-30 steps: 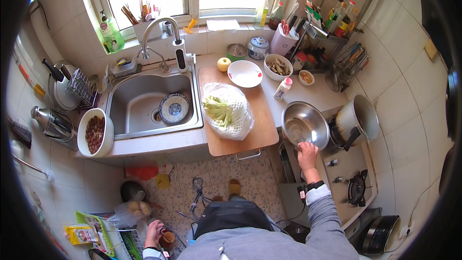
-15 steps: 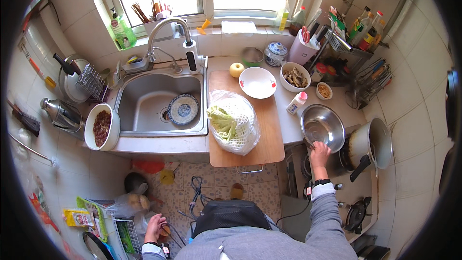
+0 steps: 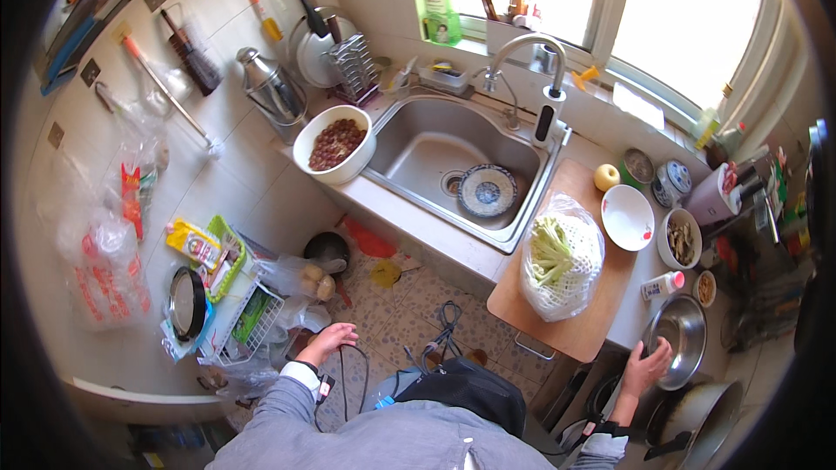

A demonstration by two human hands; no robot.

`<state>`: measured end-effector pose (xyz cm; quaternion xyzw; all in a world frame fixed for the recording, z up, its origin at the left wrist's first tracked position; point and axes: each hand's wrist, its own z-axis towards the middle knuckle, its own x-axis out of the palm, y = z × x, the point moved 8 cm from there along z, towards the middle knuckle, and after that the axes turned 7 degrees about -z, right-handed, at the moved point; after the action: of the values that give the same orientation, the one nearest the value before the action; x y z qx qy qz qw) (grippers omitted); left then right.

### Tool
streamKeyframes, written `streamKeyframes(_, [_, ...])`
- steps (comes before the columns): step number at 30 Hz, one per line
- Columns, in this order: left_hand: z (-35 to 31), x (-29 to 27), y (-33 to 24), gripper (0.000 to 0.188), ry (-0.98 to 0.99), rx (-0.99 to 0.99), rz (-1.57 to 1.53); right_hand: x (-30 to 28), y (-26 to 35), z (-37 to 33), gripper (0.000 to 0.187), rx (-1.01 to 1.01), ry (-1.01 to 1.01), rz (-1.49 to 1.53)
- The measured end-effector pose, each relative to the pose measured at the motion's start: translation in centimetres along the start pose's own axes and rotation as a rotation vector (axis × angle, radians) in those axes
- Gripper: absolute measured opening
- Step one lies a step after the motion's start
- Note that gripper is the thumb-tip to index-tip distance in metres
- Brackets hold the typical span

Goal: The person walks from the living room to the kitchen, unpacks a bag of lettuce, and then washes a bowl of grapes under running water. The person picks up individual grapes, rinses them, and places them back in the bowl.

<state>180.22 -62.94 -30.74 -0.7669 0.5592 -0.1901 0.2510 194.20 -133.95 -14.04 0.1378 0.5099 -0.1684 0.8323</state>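
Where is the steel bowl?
Head view, lower right: the steel bowl is between the white bottle and the stained pot, at the right hand.

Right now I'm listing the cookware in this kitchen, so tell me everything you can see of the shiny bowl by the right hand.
The bowl is round, wide and silver-grey, apparently of thin polished metal, with a narrow rim and bright reflections inside. Its open side faces up toward the camera, between the white bottle and the large stained pot. The right hand overlaps its left rim; contact is unclear. Its underside is hidden.
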Motion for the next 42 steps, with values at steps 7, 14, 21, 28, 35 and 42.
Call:
streamKeyframes(7, [-2.3, 0.2, -0.4, 0.03, -0.068, 0.051, -0.108, 16.1, 8.6, 8.4, 0.061, 0.627, 0.684, 1.115])
streamKeyframes(14, [-8.5, -1.7, 1.5, 0.033, -0.231, 0.078, -0.167, 25.6, 9.4, 11.5, 0.078, 0.962, 0.868, 1.343])
streamKeyframes(21, [-7.8, -3.9, -4.5, 0.035, -0.266, 0.152, -0.232, 28.3, 9.6, 11.9, 0.046, 0.977, 0.962, 1.318])
streamKeyframes(28, [-0.5, -4.4, -19.2, 0.056, -0.085, 0.307, -0.395, 22.5, 6.0, 12.3, 0.047, 0.743, 0.674, 1.3])
streamKeyframes(35, [10.8, -7.7, -30.8, 0.072, 0.002, 0.299, -0.719, 6.9, 7.1, 13.8, 0.043, 0.511, 0.196, 0.944])
streamKeyframes(42, [17.4, -9.7, -34.6, 0.051, 0.056, 0.143, -0.809, 0.2, 19.9, 9.7, 0.045, 0.317, 0.25, 0.743])
